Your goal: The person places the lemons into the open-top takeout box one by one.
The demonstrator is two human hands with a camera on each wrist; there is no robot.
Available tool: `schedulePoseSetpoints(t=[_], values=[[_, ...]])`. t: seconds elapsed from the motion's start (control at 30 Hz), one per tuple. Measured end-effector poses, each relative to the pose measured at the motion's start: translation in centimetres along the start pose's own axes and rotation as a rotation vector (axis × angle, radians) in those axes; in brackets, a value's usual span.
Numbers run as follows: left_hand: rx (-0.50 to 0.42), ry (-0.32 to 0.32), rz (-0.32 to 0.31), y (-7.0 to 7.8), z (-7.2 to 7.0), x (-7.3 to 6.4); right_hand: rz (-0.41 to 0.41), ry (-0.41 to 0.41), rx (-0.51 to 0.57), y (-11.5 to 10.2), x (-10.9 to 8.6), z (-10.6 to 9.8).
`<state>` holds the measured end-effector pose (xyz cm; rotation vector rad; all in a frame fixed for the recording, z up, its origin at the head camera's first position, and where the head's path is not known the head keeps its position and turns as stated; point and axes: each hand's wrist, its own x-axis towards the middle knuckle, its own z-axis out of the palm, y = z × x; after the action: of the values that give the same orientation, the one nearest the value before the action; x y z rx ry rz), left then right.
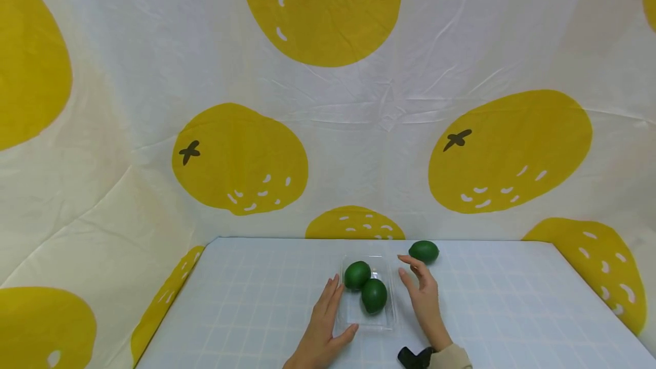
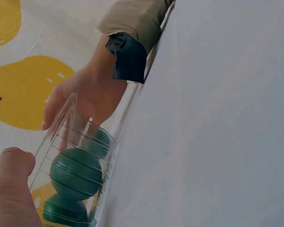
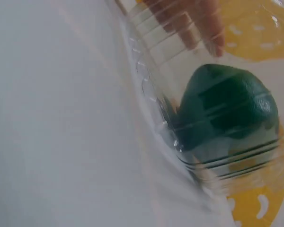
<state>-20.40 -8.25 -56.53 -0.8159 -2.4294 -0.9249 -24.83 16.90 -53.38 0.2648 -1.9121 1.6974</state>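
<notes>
Two green limes [image 1: 374, 296] sit against each other in a clear plastic tray [image 1: 359, 322]. My left hand [image 1: 323, 323] rests along the tray's left side, fingers extended and thumb spread at the near corner. To the right of the tray, my right hand [image 1: 424, 295] is held with loosely bent fingers and nothing between them. Just beyond its fingertips lies a third lime [image 1: 424, 251] on the table. The left wrist view shows a lime [image 2: 76, 174] through the ribbed tray wall; in the right wrist view one lime [image 3: 229, 101] shows close up behind the plastic.
A pale checked cloth covers the table [image 1: 256, 295]. Its back edge meets a white curtain [image 1: 359, 152] printed with large yellow fruit. A black strap piece [image 1: 414, 357] is at my right wrist, beside a beige sleeve [image 1: 451, 357].
</notes>
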Motion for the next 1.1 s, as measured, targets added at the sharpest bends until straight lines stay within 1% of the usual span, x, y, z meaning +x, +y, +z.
schedulePoseSetpoints(t=[0.07,0.1,0.17,0.23,0.33,0.4,0.47,0.53,0.63,0.77,0.83,0.9,1.0,1.1], values=[[-0.011,-0.008,-0.004,0.0,-0.1,0.0,-0.005,0.080,-0.024,-0.4,0.2,-0.2],[-0.011,-0.011,-0.006,0.1,-0.1,0.0,-0.020,0.117,-0.027,-0.5,0.3,-0.3],[-0.007,-0.006,0.000,0.0,0.0,0.0,-0.008,0.182,-0.069,-0.3,0.6,-0.6],[-0.005,-0.005,0.003,-0.1,0.0,0.0,0.021,0.245,-0.111,0.8,0.8,-0.8],[0.003,-0.001,0.007,-0.2,0.0,-0.1,0.085,0.292,-0.171,2.2,1.3,-1.4],[0.013,0.008,0.013,-0.2,0.0,0.0,0.123,0.289,-0.196,2.7,1.7,-1.7],[0.017,0.016,0.016,-0.3,0.1,0.0,0.134,0.267,-0.213,3.2,2.1,-1.9],[0.011,0.018,0.016,-0.3,0.2,0.0,0.150,0.237,-0.229,3.7,2.4,-2.2],[0.000,0.009,0.014,-0.3,0.2,-0.1,0.150,0.197,-0.259,4.0,2.9,-2.4],[0.015,0.001,0.010,-0.5,0.3,-0.2,0.172,0.120,-0.324,4.5,3.5,-2.4],[0.013,-0.006,0.008,-0.5,0.3,-0.2,0.171,0.093,-0.352,4.6,3.8,-2.5],[0.013,-0.009,0.012,-0.5,0.2,-0.2,0.154,0.084,-0.362,4.8,4.1,-2.6],[0.005,-0.007,0.023,-0.5,0.3,-0.1,0.106,0.096,-0.377,5.1,4.5,-2.8],[0.015,0.005,0.037,-0.4,0.2,0.1,0.091,0.114,-0.378,5.7,4.9,-3.0]])
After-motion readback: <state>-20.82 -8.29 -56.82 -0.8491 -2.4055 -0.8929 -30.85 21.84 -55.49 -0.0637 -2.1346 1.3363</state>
